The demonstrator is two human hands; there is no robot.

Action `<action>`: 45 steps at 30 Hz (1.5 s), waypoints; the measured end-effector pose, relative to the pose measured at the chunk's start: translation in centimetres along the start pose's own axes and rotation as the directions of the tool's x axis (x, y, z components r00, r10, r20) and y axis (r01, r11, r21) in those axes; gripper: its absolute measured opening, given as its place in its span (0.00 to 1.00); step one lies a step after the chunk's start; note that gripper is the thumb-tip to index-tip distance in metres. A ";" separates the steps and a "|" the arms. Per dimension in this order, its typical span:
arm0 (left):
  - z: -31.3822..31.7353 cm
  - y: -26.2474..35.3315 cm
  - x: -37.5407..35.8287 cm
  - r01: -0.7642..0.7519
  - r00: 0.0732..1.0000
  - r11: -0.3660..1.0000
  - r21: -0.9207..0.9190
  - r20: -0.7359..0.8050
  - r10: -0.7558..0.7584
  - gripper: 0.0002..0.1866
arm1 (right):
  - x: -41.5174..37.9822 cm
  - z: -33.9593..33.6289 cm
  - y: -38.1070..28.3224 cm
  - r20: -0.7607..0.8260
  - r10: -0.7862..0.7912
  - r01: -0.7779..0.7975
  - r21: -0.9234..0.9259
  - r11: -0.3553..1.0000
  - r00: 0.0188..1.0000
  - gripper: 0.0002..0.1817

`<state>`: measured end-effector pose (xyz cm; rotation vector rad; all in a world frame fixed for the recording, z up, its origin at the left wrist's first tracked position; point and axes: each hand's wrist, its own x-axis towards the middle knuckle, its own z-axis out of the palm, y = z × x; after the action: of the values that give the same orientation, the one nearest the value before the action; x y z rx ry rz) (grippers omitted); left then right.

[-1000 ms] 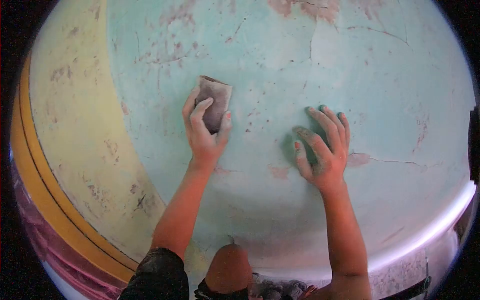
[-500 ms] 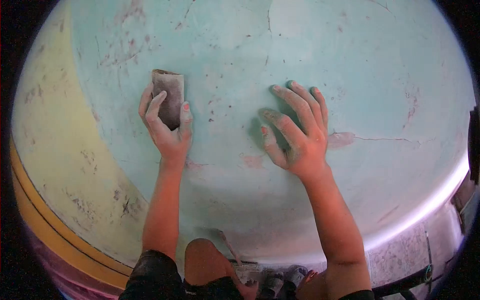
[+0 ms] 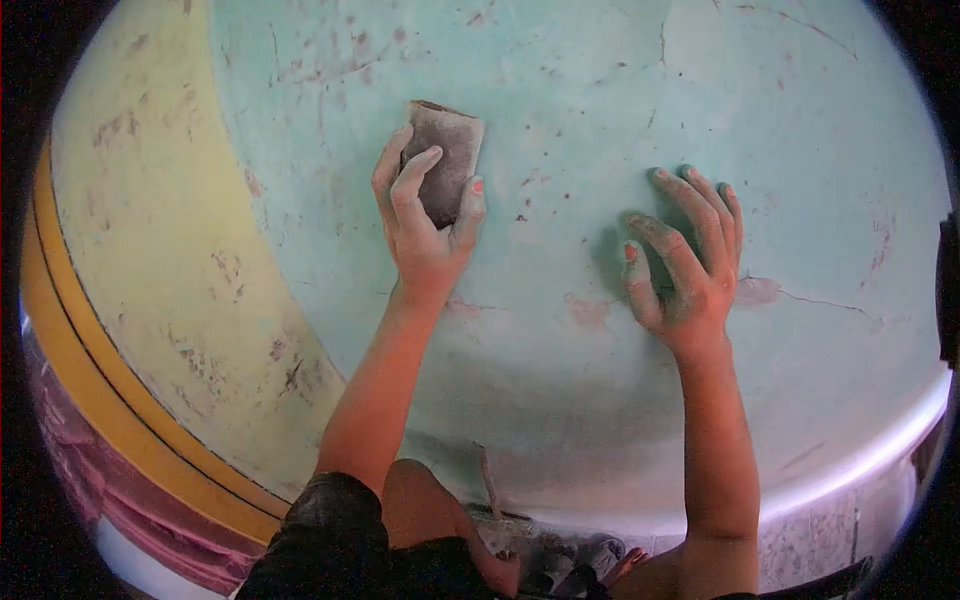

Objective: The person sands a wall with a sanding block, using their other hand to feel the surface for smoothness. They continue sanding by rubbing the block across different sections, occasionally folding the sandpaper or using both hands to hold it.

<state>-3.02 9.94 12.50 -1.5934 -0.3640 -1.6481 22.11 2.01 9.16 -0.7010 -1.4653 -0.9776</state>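
Observation:
A worn, dark, folded piece of sandpaper (image 3: 450, 150) with pale dusty edges lies against the pale green wall (image 3: 560, 390). My left hand (image 3: 422, 225) is closed round its lower part, the thumb on its right side and fingers on its left and front. The sandpaper tilts slightly to the right. Farther right, my right hand (image 3: 695, 275) has its fingers spread, with fingertips resting on the wall and nothing held. Whitish dust coats the fingers of both hands. Just right of that hand is a pinkish patch (image 3: 757, 291) with a crack running from it.
A yellow painted section (image 3: 170, 250) with dark scuffs borders the green on the left. Beyond it are an orange band (image 3: 100, 390) and reddish-purple fabric (image 3: 130, 500). Below are my knee (image 3: 425, 500), a thin stick-like piece (image 3: 488, 480) and floor tiles (image 3: 810, 545).
The view has swung left, so the wall and both hands appear farther right. My left hand and the sandpaper have shifted slightly up the wall and tilted. My right hand keeps about its place.

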 end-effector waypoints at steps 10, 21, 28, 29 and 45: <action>-0.1 -0.2 -0.1 0.002 1.000 1.000 0.006 0.022 -0.002 0.26 | 0.2 -0.1 -0.1 0.001 0.006 -0.006 -0.002 1.000 1.000 0.11; 0.0 -0.1 -0.1 -0.007 1.000 1.000 -0.002 -0.003 0.007 0.26 | 0.1 0.0 0.0 0.004 -0.018 0.018 -0.013 1.000 1.000 0.14; 0.3 -0.4 -0.1 -0.042 0.998 0.999 0.020 -0.039 0.043 0.28 | 0.1 0.3 0.1 -0.028 -0.004 0.005 0.030 1.000 1.000 0.21; 0.2 -0.5 -0.2 -0.043 0.998 0.999 0.025 -0.041 0.044 0.28 | 0.1 0.2 -0.1 -0.019 -0.009 0.009 0.026 1.000 1.000 0.18; -0.2 0.0 -0.6 -0.069 0.997 0.997 0.026 0.044 0.067 0.25 | 0.0 0.0 0.0 -0.007 -0.012 0.012 -0.002 1.000 1.000 0.16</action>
<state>-3.24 10.04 11.92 -1.6055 -0.3489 -1.5536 22.13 2.07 9.19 -0.6897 -1.4640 -0.9900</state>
